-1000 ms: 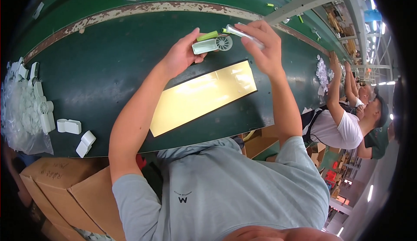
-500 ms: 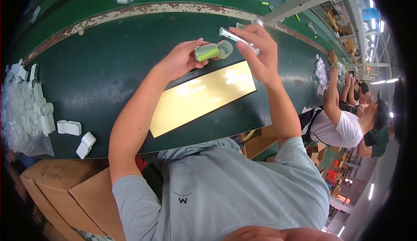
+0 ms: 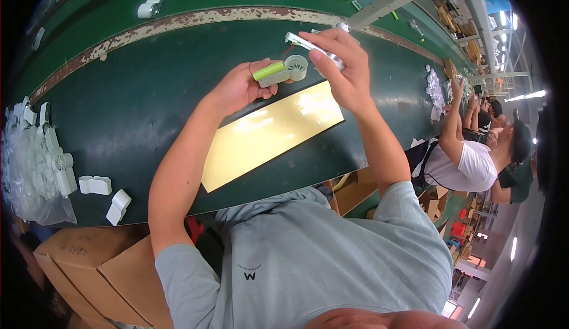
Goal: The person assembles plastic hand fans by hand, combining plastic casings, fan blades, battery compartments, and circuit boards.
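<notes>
My left hand [image 3: 237,86] grips a small white plastic fan housing [image 3: 287,70] with a round grille at one end and a green cylindrical battery [image 3: 268,70] lying on it. My right hand [image 3: 344,71] holds a thin silvery-white flat part [image 3: 308,45] by its end, just above and to the right of the housing. Both hands hover over a dark green bench [image 3: 136,109], above a shiny yellow rectangular sheet [image 3: 272,130].
A clear bag of white fan parts [image 3: 35,169] lies at the left, with two loose white housings [image 3: 95,184] near the front edge. Another white housing [image 3: 151,4] sits on the far conveyor belt. Cardboard boxes [image 3: 89,270] stand below. Other workers [image 3: 474,157] sit at the right.
The housing in my left hand has turned so the green battery faces up, and both hands shifted slightly toward the right. The flat part stays in my right hand.
</notes>
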The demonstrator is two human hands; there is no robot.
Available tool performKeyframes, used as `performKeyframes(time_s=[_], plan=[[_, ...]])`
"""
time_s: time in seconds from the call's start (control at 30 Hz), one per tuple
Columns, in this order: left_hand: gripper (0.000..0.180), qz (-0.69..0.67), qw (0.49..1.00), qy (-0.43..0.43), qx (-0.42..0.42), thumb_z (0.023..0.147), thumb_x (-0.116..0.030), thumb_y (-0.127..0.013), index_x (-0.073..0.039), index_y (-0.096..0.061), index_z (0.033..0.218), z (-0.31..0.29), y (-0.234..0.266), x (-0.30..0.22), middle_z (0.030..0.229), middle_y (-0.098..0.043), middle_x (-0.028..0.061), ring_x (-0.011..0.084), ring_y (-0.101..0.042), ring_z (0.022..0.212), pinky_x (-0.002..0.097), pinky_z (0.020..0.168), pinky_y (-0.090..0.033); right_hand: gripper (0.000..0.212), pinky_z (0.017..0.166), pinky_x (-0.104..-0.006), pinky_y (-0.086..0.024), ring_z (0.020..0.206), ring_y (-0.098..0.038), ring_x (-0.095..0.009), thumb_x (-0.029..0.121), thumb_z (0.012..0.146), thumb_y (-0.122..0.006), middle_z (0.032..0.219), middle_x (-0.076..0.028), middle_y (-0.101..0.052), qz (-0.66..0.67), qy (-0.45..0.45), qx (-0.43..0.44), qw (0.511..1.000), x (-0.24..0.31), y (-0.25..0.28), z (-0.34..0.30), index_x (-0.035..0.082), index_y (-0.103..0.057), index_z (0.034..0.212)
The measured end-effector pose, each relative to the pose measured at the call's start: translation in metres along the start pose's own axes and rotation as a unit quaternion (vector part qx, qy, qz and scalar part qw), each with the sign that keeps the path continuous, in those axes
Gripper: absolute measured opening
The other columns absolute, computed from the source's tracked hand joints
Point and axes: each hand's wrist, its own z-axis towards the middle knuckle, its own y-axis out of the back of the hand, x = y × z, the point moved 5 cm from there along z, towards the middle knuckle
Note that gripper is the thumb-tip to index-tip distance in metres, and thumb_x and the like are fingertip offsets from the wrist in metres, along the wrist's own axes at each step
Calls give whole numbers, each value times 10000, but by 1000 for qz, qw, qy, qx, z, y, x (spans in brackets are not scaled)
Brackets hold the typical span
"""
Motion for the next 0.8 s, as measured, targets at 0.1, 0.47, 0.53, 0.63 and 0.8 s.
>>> performKeyframes(time_s=[0.1,0.47,0.53,0.63,0.8], plan=[[515,-46,999,1,16,1084,-432,-332,-31,-544,1326,0,-3,-1,1181,-644,172,142,-537,799,272,676,-441,263,683,-279,-465,793,-594,-172,107,881,-679,900,-85,-625,5,-30,24,999,-10,-3,-2,51,-745,1129],[456,5,999,-44,2,1069,-341,-431,36,-553,1295,-2,-2,-4,1103,-672,150,118,-511,712,234,621,-401,279,711,-389,-529,792,-645,-290,168,821,-678,890,-143,-640,-81,6,-5,997,-29,7,-18,57,-760,1063],[426,59,995,-58,-47,1065,-283,-458,56,-547,1309,-6,1,-8,1097,-677,156,101,-506,686,218,582,-387,262,691,-397,-536,773,-649,-298,173,800,-683,873,-125,-621,-101,6,-4,995,-26,5,-17,58,-763,1022],[389,90,991,-68,-76,1063,-244,-475,64,-571,1281,-3,-1,-9,1061,-688,151,80,-502,659,207,544,-375,278,675,-387,-539,759,-654,-285,201,791,-687,866,-102,-609,-120,-6,-6,993,-25,9,-18,75,-758,1029],[395,170,983,-52,-52,1069,-222,-464,75,-566,1309,3,1,-10,1071,-691,157,96,-559,682,213,575,-429,226,661,-385,-542,761,-661,-274,227,790,-688,892,-66,-624,-134,-21,2,991,-29,16,-19,95,-717,971]])
